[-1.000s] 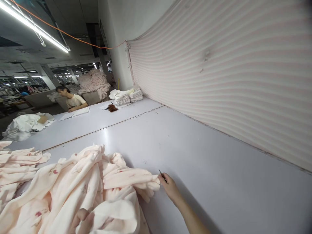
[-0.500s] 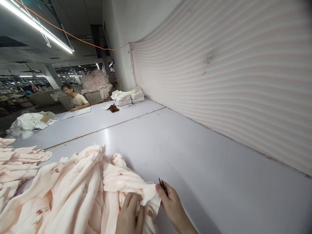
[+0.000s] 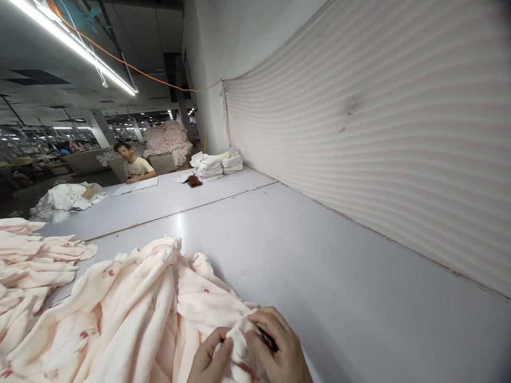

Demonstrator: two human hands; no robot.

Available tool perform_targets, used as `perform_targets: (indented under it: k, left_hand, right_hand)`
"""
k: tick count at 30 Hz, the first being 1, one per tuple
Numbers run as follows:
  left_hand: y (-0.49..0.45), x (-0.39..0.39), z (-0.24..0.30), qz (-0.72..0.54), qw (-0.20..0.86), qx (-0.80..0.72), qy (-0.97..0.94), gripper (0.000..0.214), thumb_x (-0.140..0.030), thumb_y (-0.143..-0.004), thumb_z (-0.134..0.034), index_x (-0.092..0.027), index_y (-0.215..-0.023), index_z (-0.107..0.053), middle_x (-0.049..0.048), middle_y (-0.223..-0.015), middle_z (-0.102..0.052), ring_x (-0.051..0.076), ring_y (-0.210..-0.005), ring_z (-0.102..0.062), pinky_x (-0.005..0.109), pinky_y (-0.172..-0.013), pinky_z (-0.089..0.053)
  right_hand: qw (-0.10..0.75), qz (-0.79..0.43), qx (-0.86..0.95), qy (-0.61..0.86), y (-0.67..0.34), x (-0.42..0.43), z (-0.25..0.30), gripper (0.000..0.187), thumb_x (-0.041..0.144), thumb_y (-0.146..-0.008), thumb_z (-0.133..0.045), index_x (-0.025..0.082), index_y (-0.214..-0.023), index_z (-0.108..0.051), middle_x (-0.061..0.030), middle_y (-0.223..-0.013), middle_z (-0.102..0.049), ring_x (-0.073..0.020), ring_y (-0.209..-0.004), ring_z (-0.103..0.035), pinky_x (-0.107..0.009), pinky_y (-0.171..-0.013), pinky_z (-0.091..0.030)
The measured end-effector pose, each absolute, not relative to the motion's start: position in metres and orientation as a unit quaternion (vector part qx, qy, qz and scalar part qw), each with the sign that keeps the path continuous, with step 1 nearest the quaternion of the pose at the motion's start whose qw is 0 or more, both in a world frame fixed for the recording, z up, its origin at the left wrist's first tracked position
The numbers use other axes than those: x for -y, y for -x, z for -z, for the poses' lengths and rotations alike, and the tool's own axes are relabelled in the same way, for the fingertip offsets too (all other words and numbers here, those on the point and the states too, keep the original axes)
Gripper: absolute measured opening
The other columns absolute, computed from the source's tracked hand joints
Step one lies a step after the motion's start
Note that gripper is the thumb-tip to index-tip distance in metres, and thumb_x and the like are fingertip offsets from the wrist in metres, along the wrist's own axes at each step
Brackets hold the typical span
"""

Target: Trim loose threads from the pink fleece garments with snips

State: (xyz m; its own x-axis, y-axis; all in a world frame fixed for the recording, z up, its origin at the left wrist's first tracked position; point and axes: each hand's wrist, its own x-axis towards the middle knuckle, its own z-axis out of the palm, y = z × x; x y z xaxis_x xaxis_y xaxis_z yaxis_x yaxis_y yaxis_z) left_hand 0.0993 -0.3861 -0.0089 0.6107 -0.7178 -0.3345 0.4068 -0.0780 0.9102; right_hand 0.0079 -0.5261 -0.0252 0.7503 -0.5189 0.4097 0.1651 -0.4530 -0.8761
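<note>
A pale pink fleece garment (image 3: 131,308) with small red flower prints lies bunched on the white table (image 3: 319,266) in front of me. My left hand (image 3: 207,356) pinches a fold of its edge at the bottom of the view. My right hand (image 3: 279,348) closes on the same fold and holds small dark thread snips (image 3: 266,339) against the cloth. Both hands touch each other around the fabric.
More pink garments (image 3: 35,260) lie stacked at the left. A striped fabric sheet (image 3: 379,133) hangs along the right side. Far off, a person (image 3: 136,165) sits at the table near folded white stacks (image 3: 215,164), a brown tuft (image 3: 194,181) and a white heap (image 3: 67,198).
My left hand came up from under the garment and took hold of the fold. My right hand, with the snips, drew back towards me and closed over the fold.
</note>
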Motion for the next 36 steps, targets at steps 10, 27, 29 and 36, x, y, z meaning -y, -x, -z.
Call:
perform_targets:
  k: [10,27,29,36]
  left_hand:
    - [-0.098,0.374,0.027,0.318,0.558,0.284,-0.712,0.042,-0.055,-0.079,-0.061,-0.019,-0.099,-0.056,-0.0040,-0.065,-0.052,0.011,-0.056,-0.043,0.022,-0.055,-0.034]
    - [-0.094,0.378,0.018,0.421,0.691,0.108,-0.578,0.031,-0.044,-0.072,-0.075,-0.016,-0.078,-0.062,-0.0014,-0.066,-0.064,0.010,-0.056,-0.053,0.021,-0.057,-0.039]
    - [-0.094,0.379,0.015,0.421,0.682,0.125,-0.585,0.031,-0.045,-0.072,-0.075,-0.016,-0.077,-0.063,-0.0021,-0.066,-0.064,0.010,-0.058,-0.053,0.021,-0.058,-0.039]
    - [-0.093,0.378,0.017,0.408,0.654,0.157,-0.617,0.032,-0.048,-0.072,-0.074,-0.018,-0.078,-0.064,-0.0039,-0.066,-0.061,0.011,-0.061,-0.055,0.022,-0.062,-0.042]
  right_hand:
    - [0.645,0.207,-0.205,0.707,-0.008,0.510,0.017,0.028,0.041,-0.090,-0.049,0.020,-0.074,-0.056,0.0028,-0.061,-0.055,-0.0142,-0.059,-0.053,-0.019,-0.057,-0.043]
    - [0.617,0.144,-0.189,0.751,0.009,0.515,0.014,0.016,0.024,-0.076,-0.062,0.021,-0.088,-0.073,-0.0051,-0.088,-0.070,-0.0201,-0.081,-0.065,-0.023,-0.073,-0.049]
    - [0.631,0.120,-0.184,0.744,0.007,0.516,0.010,0.018,0.023,-0.076,-0.062,0.020,-0.088,-0.075,-0.0048,-0.087,-0.071,-0.0201,-0.081,-0.066,-0.023,-0.073,-0.049]
    - [0.698,0.056,-0.175,0.692,0.003,0.521,0.006,0.017,0.024,-0.076,-0.063,0.019,-0.084,-0.077,-0.0030,-0.082,-0.071,-0.0202,-0.081,-0.065,-0.023,-0.071,-0.048]
